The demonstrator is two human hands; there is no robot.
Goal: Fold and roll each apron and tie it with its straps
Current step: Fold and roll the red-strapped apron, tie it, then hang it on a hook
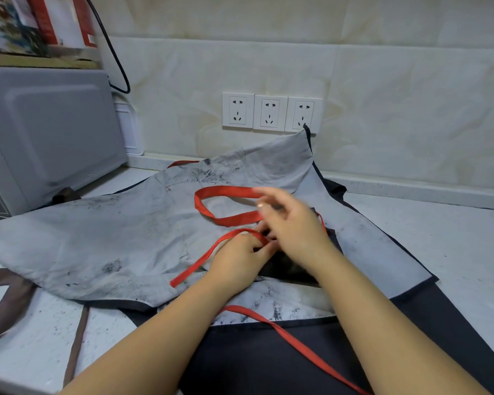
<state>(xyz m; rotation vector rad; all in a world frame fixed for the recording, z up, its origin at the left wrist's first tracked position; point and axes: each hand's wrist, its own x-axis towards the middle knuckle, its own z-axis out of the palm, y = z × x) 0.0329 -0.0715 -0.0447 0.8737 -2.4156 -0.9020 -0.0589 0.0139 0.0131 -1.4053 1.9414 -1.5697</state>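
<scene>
Roughly at the middle of the bench (454,238), both hands are seen close together over a small dark bundle of cloth (285,269), which is mostly hidden beneath them.

- Left grip (240,258): clenched round a red strap (194,266) at the near side of the bundle. The strap is seen to run from the fingers down towards the near-left, ending on the grey apron (97,238).
- Right grip (294,223): set just over the bundle, touching or nearly touching the left. It is blurred, with one finger raised; whether anything is grasped cannot be told.
- A red loop (226,218) is laid flat on the grey apron just beyond the hands, towards the wall.
- A second red strap (311,346) is laid slantwise across a dark apron (268,366) at the near edge, between the two forearms.

The grey apron, marked with dark smudges, is spread wide from the left edge to the back, one corner propped against the wall under three wall sockets (270,113). The dark apron is spread beneath it and shows along the right side and near edge.

Brown straps (9,297) are noted at the near-left corner. A grey microwave (49,132) is stood at the back-left corner, with a black cable (111,52) hung behind it.
</scene>
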